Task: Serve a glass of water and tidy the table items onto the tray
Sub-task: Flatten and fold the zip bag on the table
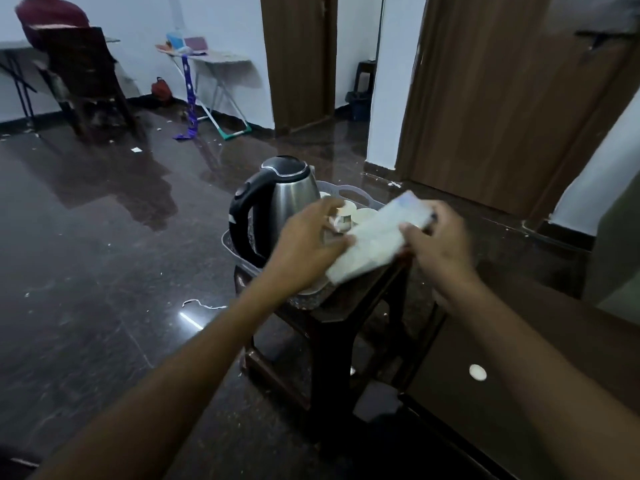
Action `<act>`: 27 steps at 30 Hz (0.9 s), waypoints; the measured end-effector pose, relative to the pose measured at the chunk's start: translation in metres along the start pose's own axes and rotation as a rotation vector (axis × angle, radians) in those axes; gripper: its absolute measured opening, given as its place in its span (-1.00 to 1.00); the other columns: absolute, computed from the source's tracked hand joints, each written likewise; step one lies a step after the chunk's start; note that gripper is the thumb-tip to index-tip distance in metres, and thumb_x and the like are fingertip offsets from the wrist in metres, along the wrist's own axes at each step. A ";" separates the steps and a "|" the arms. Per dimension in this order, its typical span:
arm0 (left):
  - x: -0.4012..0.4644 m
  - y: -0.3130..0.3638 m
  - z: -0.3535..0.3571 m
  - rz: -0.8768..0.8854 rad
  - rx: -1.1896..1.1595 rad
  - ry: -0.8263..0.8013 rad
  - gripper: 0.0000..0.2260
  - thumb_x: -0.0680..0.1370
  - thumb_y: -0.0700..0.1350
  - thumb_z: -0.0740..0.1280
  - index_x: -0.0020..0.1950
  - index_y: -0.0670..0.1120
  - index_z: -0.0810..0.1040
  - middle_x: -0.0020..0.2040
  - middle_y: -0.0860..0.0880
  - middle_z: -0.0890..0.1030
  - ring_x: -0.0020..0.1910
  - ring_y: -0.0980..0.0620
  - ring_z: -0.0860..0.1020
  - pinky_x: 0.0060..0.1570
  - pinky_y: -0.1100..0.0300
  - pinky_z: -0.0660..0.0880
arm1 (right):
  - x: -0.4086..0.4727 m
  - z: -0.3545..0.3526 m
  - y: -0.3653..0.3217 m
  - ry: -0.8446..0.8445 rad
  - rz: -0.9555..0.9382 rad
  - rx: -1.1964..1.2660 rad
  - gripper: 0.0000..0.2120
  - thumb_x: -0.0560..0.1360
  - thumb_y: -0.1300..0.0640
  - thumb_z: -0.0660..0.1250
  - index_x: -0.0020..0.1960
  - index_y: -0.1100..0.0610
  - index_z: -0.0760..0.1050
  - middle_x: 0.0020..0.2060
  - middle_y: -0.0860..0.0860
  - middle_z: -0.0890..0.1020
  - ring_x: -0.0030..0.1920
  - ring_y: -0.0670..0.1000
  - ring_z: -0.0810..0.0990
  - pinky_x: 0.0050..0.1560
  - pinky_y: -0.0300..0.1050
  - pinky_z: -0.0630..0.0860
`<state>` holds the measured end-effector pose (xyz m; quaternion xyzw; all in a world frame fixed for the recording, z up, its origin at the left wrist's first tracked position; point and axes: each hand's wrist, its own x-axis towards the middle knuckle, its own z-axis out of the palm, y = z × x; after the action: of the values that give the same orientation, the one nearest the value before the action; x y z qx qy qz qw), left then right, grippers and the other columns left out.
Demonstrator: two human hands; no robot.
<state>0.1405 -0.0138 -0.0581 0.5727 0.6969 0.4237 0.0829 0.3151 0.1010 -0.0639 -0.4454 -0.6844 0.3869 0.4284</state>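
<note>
A steel kettle (289, 199) with a black handle and lid stands in a pale plastic tray (349, 192) on a small dark stool (339, 306). White cups (363, 214) sit in the tray behind my hands, and a white saucer edge (313, 289) shows under my left wrist. Both hands hold a folded white cloth (374, 237) over the tray. My left hand (304, 240) pinches its left edge. My right hand (440, 237) grips its right end, and something dark and thin shows at that hand's fingertips.
A dark wooden table (540, 358) with a small white disc (477, 372) on it lies at the right. The floor is glossy and dark with paper scraps. A chair (86, 77) with a seated person, an ironing board (214, 60) and wooden doors (502, 98) stand farther back.
</note>
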 end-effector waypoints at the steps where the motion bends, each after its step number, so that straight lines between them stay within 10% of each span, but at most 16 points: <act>1: -0.001 -0.015 -0.013 0.028 0.116 0.033 -0.53 0.57 -0.09 0.51 0.46 -0.05 0.53 0.31 -0.04 0.64 0.21 0.00 0.63 0.23 0.11 0.52 | 0.010 0.024 -0.006 -0.024 -0.015 -0.052 -0.69 0.50 0.21 0.40 0.23 0.06 0.55 0.07 0.05 0.69 0.08 0.13 0.66 0.08 0.06 0.61; 4: -0.009 -0.054 -0.032 0.037 0.273 -0.018 -0.58 0.63 -0.13 0.40 0.50 -0.05 0.51 0.36 -0.03 0.62 0.32 -0.02 0.56 0.22 0.15 0.44 | 0.033 0.082 -0.014 -0.115 -0.004 -0.236 -0.64 0.51 0.24 0.31 0.29 0.06 0.51 0.14 0.07 0.65 0.14 0.13 0.62 -0.02 -0.14 0.42; 14: -0.023 -0.094 -0.003 0.045 0.381 -0.316 -0.62 0.71 -0.05 0.26 0.53 -0.05 0.50 0.55 0.01 0.48 0.50 -0.08 0.47 0.41 -0.04 0.44 | 0.040 0.128 0.014 -0.286 -0.065 -0.673 -0.57 0.49 0.30 0.30 0.32 0.32 0.33 0.19 0.36 0.56 0.24 0.38 0.53 0.06 0.07 0.46; 27: 0.000 -0.083 0.013 0.004 0.711 -0.552 -0.64 0.75 0.13 0.10 -0.03 -0.08 0.49 0.07 -0.21 0.65 0.09 -0.30 0.60 0.02 0.02 0.27 | 0.038 0.121 0.015 -0.351 -0.672 -1.235 -0.76 0.40 0.31 0.35 0.06 0.17 0.59 0.02 0.14 0.59 0.11 0.22 0.53 -0.11 0.03 0.34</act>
<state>0.0880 -0.0067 -0.1230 0.6585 0.7499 -0.0105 0.0627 0.1981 0.1236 -0.1089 -0.3030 -0.9368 -0.1569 0.0781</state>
